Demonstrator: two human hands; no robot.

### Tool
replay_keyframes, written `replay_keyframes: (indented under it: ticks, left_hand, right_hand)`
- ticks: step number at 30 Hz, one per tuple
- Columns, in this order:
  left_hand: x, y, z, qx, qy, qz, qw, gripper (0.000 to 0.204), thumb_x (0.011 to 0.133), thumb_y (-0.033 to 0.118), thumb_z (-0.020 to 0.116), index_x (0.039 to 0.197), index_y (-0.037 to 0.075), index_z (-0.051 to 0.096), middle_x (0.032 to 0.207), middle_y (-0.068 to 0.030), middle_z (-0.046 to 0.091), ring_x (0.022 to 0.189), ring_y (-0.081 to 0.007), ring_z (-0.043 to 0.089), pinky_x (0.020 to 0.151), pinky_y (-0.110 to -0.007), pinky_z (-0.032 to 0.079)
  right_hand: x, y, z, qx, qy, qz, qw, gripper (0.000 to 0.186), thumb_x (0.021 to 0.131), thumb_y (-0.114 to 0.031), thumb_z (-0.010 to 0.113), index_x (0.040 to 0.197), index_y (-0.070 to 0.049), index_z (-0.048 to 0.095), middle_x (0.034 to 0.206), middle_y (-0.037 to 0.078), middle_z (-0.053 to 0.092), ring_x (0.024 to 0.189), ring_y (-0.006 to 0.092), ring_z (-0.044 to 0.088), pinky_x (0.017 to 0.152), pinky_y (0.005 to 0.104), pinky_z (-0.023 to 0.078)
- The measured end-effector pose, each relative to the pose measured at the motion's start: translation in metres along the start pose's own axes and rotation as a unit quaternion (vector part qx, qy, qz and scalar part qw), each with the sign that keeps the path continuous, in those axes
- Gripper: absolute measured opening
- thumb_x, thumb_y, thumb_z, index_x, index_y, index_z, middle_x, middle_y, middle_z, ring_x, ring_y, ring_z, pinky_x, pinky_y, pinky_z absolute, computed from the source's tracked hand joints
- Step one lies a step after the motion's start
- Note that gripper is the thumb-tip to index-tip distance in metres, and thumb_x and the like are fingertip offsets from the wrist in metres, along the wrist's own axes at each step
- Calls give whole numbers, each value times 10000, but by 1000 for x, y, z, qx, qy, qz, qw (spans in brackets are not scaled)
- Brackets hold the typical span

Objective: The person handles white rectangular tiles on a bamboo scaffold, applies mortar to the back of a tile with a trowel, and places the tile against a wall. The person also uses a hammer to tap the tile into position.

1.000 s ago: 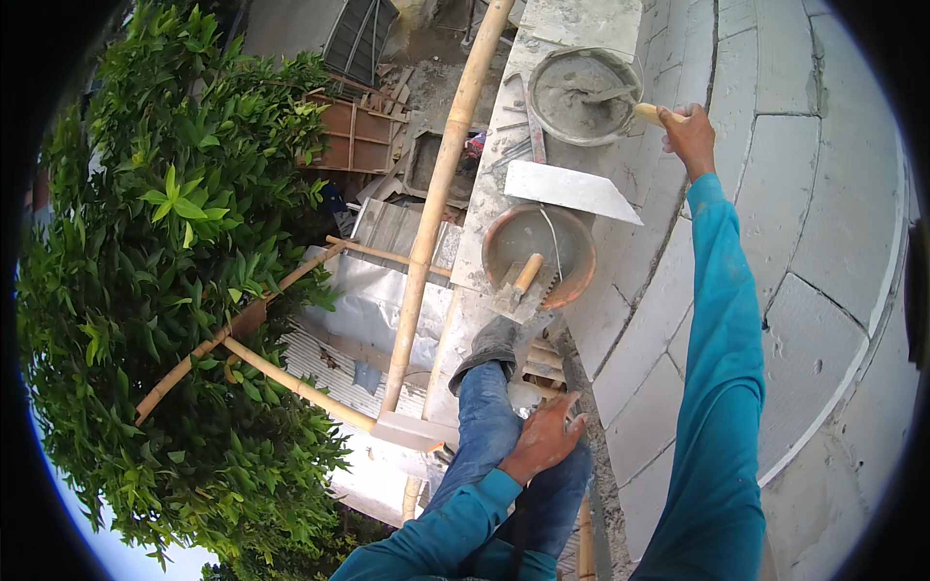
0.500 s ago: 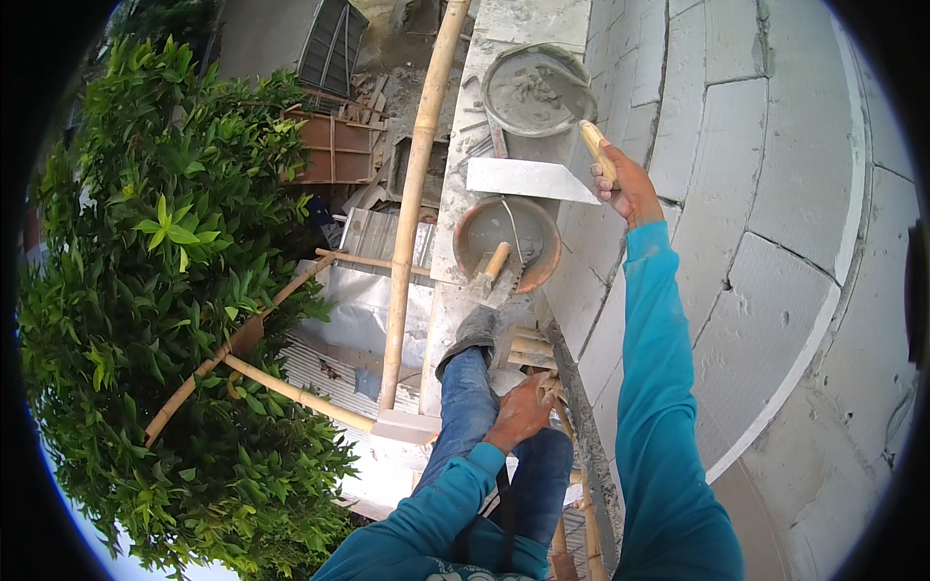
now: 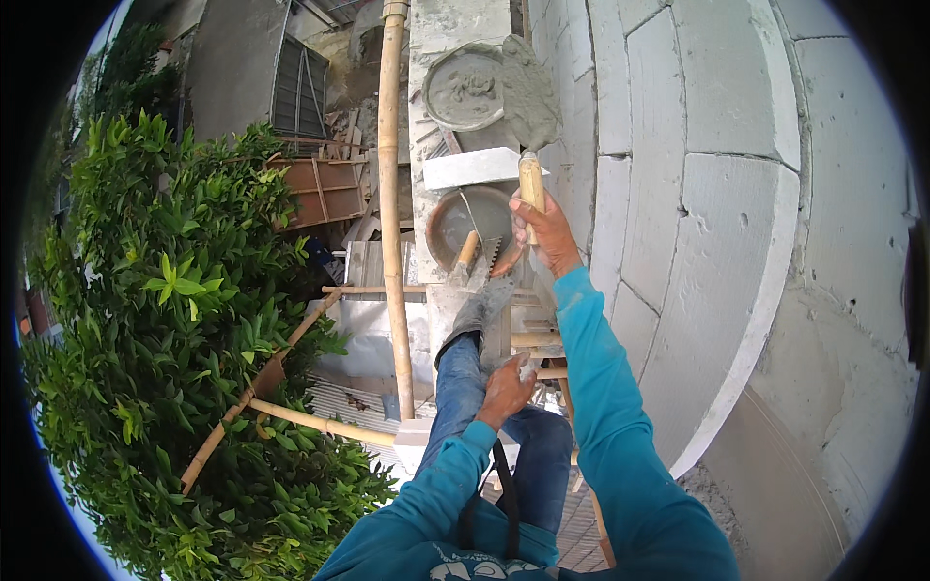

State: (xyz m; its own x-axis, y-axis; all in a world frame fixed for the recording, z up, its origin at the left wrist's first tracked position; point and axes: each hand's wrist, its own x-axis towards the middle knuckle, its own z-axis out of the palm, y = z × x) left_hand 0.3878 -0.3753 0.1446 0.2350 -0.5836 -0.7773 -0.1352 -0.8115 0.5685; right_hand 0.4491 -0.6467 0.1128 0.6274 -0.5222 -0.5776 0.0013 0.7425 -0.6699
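While right grip (image 3: 542,223) clasps wooden trowel handle (image 3: 531,184), left grip (image 3: 508,389) near knee (image 3: 541,426), cannot tell if closed.

My trowel (image 3: 531,184) had a smooth, matt wooden handle, and the mortar (image 3: 533,107) on it looked wet, rough and grainy. My sleeves (image 3: 603,358) were creased, matt cloth; my jeans (image 3: 459,380) were faded denim. The pole (image 3: 389,213) was smooth bamboo with a slight sheen, while the wall (image 3: 727,97) was matt, chalky block, mostly smooth but pitted in places.
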Motion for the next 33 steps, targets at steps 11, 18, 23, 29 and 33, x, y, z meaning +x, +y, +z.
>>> replay_keyframes:
  ticks: [11, 18, 23, 29, 33]
  left_hand:
    - [-23, -21, 0, 70, -56, 110, 990, 435, 914, 341, 606, 1194, 7, 618, 1140, -222, 669, 1087, -379, 635, 945, -424, 481]
    - [-58, 5, -55, 138, -81, 145, 976, 448, 913, 322, 607, 1213, -11, 617, 1170, -220, 657, 1105, -357, 626, 948, -398, 482]
    - [-85, 28, -96, 189, -76, 114, 972, 480, 914, 347, 604, 1235, -10, 609, 1178, -236, 650, 1105, -371, 623, 957, -406, 483]
    - [-101, 29, -135, 299, -37, 114, 947, 470, 927, 346, 585, 1254, 8, 611, 1213, -212, 647, 1156, -353, 601, 1000, -409, 457]
    - [-100, 15, -150, 261, -38, 63, 962, 511, 884, 344, 619, 1242, -21, 619, 1196, -211, 659, 1147, -329, 615, 993, -387, 459]
  right_hand:
    - [-382, -6, 43, -316, 352, -127, 871, 363, 806, -161, 747, 1098, -12, 593, 905, 157, 673, 796, 250, 669, 712, 364, 517]
    - [-510, 84, 27, -317, 552, -71, 768, 309, 797, -199, 734, 1022, -40, 596, 769, 177, 655, 697, 361, 663, 641, 417, 513]
    - [-501, 110, 5, -276, 671, -38, 687, 324, 799, -235, 714, 1037, -64, 575, 770, 179, 651, 717, 393, 655, 634, 449, 504]
    - [-463, 133, -12, -263, 717, -47, 644, 362, 789, -148, 706, 1098, -38, 553, 956, 236, 632, 887, 445, 619, 764, 471, 495]
    - [-452, 146, -19, -279, 698, 0, 660, 476, 792, -143, 707, 1198, -45, 478, 992, 237, 659, 919, 453, 632, 774, 512, 500]
